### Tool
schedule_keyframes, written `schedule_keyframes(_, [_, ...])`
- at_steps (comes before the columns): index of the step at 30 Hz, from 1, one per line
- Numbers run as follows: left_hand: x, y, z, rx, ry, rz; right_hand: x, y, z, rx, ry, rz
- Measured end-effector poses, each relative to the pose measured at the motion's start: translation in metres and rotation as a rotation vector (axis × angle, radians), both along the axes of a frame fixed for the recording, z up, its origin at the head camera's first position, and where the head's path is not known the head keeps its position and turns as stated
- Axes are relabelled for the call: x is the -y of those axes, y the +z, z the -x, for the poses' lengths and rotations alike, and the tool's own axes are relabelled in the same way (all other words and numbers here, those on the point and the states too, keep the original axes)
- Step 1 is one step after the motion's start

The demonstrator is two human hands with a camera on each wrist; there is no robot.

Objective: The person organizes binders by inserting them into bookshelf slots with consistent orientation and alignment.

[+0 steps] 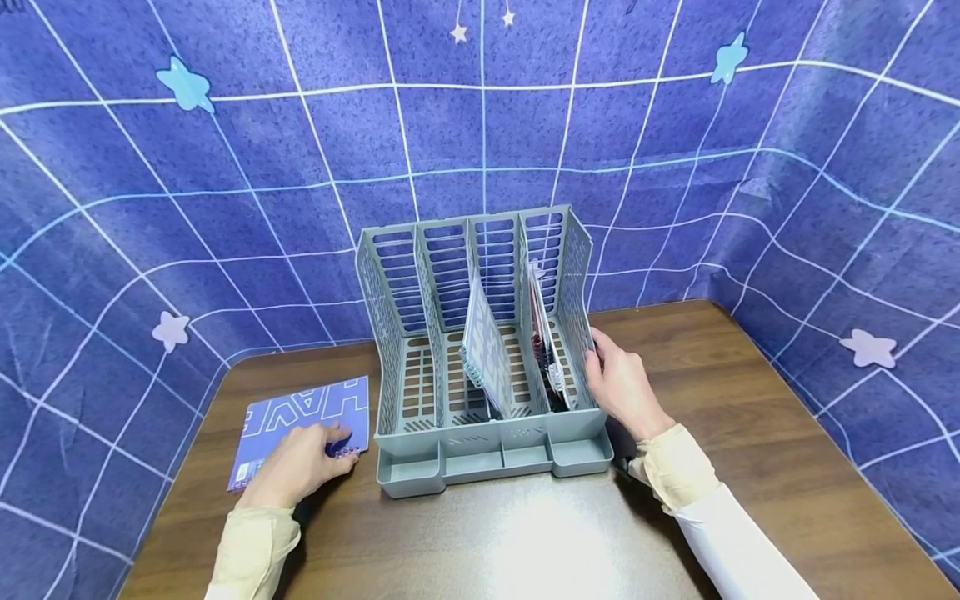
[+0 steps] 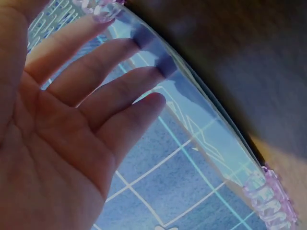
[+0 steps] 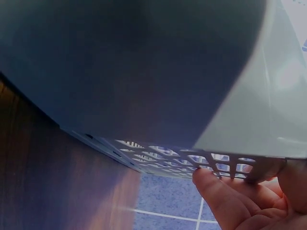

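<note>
My left hand [image 1: 303, 462] is over a blue spiral notebook [image 1: 288, 417] with white block letters, lying left of the grey organizer. In the left wrist view its fingers [image 2: 108, 72] extend across the glossy cover, fingertips right at the surface, between pink clear coils [image 2: 271, 201]. My right hand [image 1: 626, 383] holds the right side wall of the grey desk organizer [image 1: 468, 467]. In the right wrist view its fingers [image 3: 216, 194] lie against the perforated wall. A pale patterned spiral notebook [image 1: 487, 342] leans in the third slot; several thin notebooks [image 1: 542, 333] stand in the right slot.
The brown wooden table [image 1: 750, 433] extends left, right and in front of the organizer. A blue cloth [image 1: 525, 125] with grid lines and stars hangs behind and at both sides. Shallow trays [image 1: 581, 458] run along the organizer's front.
</note>
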State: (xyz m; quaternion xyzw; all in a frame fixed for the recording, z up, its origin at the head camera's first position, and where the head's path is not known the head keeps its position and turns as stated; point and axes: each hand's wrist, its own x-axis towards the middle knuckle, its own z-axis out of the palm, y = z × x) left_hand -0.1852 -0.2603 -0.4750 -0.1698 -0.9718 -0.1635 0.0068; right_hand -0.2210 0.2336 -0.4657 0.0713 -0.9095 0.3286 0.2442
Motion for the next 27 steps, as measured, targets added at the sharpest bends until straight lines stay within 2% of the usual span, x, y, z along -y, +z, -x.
schedule_keyframes(12, [-0.006, 0.01, 0.002, -0.017, 0.011, 0.009, -0.001, 0.001, 0.001, 0.01, -0.003, 0.011])
schedule_keyframes(22, [-0.009, 0.02, -0.003, -0.019, 0.033, -0.019, 0.0, 0.001, 0.0, 0.024, -0.002, 0.01])
schedule_keyframes(27, [-0.009, 0.026, -0.007, -0.051, 0.056, -0.04, 0.0, 0.001, 0.0, 0.018, 0.003, 0.003])
